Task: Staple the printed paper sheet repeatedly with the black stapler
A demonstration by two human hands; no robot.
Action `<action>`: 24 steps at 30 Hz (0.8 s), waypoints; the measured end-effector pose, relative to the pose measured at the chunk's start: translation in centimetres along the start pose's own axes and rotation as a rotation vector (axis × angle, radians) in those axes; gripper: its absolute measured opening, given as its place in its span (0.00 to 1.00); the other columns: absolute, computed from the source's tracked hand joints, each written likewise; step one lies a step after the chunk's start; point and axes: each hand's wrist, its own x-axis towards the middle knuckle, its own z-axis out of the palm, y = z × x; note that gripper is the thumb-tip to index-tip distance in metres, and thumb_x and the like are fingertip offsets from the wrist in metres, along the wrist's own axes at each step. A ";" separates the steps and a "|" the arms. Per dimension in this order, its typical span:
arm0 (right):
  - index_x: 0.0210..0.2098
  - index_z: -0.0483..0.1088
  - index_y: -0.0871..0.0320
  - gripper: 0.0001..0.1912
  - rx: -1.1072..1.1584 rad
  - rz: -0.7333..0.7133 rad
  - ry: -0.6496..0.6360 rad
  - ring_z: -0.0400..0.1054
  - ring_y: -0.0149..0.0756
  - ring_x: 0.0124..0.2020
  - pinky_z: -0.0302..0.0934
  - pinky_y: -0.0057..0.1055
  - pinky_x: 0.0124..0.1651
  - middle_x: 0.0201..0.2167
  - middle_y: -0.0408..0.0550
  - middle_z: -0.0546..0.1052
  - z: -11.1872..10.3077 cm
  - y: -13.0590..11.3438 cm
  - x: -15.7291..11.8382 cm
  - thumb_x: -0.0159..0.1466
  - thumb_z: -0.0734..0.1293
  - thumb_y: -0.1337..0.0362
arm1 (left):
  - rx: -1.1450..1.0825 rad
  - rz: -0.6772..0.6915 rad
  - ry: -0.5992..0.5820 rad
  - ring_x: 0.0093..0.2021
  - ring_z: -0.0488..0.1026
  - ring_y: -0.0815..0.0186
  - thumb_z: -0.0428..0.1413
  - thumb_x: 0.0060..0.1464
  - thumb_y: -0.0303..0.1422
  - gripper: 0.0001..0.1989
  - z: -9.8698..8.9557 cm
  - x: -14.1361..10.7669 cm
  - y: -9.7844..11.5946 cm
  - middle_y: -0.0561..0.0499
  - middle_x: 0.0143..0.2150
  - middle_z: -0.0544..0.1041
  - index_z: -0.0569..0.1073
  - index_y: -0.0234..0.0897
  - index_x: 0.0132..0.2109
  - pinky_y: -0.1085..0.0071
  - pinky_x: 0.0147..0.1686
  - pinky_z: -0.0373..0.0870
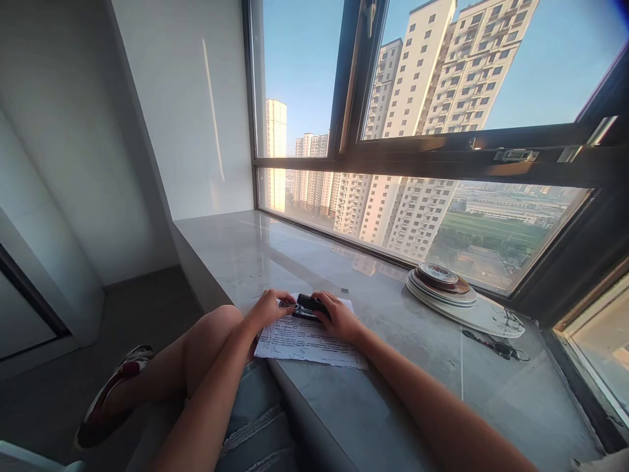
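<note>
The right hand point(339, 316) grips a black stapler point(308, 307) above printed paper point(314, 342) on the grey surface point(393, 400); the left hand point(268, 310) is at the stapler's other end. A small grey piece point(344, 290) lies just beyond the paper. Farther right, stacked plates point(439, 288) sit by the window point(442, 149), near a key ring point(502, 349).

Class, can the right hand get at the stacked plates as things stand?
Probably yes: nothing tall stands between the right hand and the stacked plates, though it would first have to release the black tool.
</note>
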 end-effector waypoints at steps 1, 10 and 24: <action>0.55 0.62 0.55 0.17 0.001 -0.001 0.001 0.69 0.43 0.48 0.64 0.38 0.50 0.47 0.53 0.74 0.0 0.0 0.0 0.67 0.62 0.67 | 0.003 0.001 -0.004 0.40 0.78 0.57 0.64 0.49 0.38 0.12 0.0 0.0 0.0 0.49 0.37 0.83 0.84 0.41 0.41 0.65 0.42 0.70; 0.54 0.63 0.54 0.16 0.002 0.002 0.010 0.69 0.42 0.47 0.64 0.37 0.49 0.47 0.52 0.74 0.1 0.0 0.0 0.67 0.63 0.66 | 0.014 -0.009 -0.028 0.42 0.78 0.57 0.63 0.50 0.38 0.12 -0.1 -0.1 0.3 0.50 0.40 0.83 0.84 0.42 0.42 0.66 0.43 0.70; 0.55 0.62 0.54 0.17 0.004 -0.003 -0.010 0.68 0.44 0.48 0.64 0.39 0.50 0.47 0.53 0.73 0.1 0.2 0.1 0.67 0.62 0.66 | -0.145 0.069 0.177 0.39 0.79 0.62 0.59 0.57 0.40 0.12 -0.1 0.6 -0.2 0.50 0.37 0.82 0.79 0.39 0.44 0.67 0.43 0.72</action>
